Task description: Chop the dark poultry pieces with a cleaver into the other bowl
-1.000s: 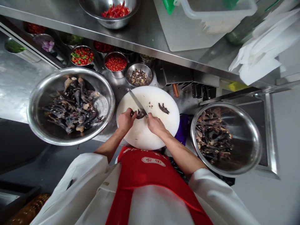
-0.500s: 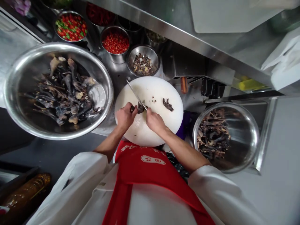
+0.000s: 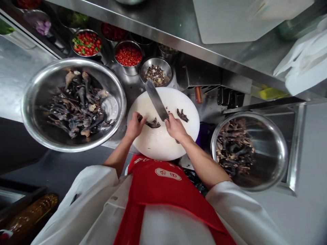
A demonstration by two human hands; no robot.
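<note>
My left hand (image 3: 135, 126) grips one end of a dark poultry foot (image 3: 153, 124) over the left part of the round white cutting board (image 3: 163, 146). In my right hand (image 3: 175, 128) is the handle of a wide-bladed knife (image 3: 156, 100); its blade is turned flat and points up and left, just right of the held foot. Another small dark foot piece (image 3: 182, 115) lies at the board's right side, with tiny scraps near the knife. The fingertips of my left hand are partly hidden.
A large steel bowl of dark feet (image 3: 76, 146) stands left, another steel bowl (image 3: 283, 149) with dark pieces right. Behind the board are bowls of chopped red chillies (image 3: 128, 55) and mixed bits (image 3: 155, 75). A steel shelf (image 3: 153, 32) crosses above.
The knife has lifted off the foot, moved right and turned to show its flat side. The foot now shows more fully in my left hand. The whole view has shifted slightly.
</note>
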